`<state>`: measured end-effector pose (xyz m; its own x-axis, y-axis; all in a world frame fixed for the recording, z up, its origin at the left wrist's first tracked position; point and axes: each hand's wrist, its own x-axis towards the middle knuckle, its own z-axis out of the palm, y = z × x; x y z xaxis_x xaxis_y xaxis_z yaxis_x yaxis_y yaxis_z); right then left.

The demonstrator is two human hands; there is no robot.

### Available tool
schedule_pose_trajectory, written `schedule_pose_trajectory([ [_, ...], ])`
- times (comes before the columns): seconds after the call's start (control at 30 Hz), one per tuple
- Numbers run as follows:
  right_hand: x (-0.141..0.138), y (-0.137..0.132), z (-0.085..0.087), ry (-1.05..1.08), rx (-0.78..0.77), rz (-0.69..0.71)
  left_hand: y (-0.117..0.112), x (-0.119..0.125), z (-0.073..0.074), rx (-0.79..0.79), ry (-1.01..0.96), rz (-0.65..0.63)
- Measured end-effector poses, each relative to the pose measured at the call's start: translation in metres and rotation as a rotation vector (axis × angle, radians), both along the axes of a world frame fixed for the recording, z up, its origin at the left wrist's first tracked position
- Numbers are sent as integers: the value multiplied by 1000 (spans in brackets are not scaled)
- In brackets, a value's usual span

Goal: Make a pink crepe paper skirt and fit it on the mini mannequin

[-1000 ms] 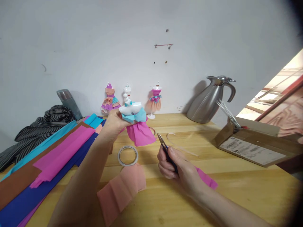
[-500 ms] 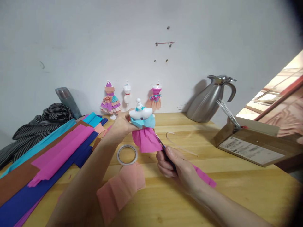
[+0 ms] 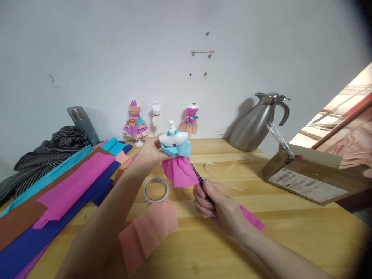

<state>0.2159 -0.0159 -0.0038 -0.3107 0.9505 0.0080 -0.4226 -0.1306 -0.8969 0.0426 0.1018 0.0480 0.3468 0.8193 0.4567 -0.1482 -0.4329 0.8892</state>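
My left hand (image 3: 150, 154) is closed around the side of a small white mannequin (image 3: 174, 138), holding it up over the table. The mannequin wears a light blue paper top (image 3: 180, 149) and a pink crepe paper skirt (image 3: 179, 173). In my right hand (image 3: 213, 199) is a pair of scissors (image 3: 199, 176), fingers wrapped round the handles. The scissor tips are at the skirt's right edge; whether they touch it I cannot tell. Below the skirt lie a roll of tape (image 3: 156, 190) and a folded peach paper strip (image 3: 148, 232). A pink paper piece (image 3: 252, 217) shows behind my right wrist.
Long paper sheets (image 3: 66, 186) in several colours cover the left, beside a striped cloth (image 3: 55, 151) and a flask (image 3: 83, 124). Dressed mannequins (image 3: 135, 122) stand by the wall. A steel jug (image 3: 255, 122) and a cardboard box (image 3: 310, 178) are at the right.
Both hands and the mannequin stay almost where they were. The scissors have shifted very slightly, and a little more of the blade shows beside the skirt.
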Motion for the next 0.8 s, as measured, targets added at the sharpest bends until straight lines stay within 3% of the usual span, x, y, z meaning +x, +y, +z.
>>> schedule_pose_trajectory([
  [0.3, -1, -1, 0, 52, -1, -13, 5, -3, -3, -20, -9, 78],
  [0.8, -1, -1, -2, -1, 11, -10, -4, 5, 0, -70, -6, -18],
])
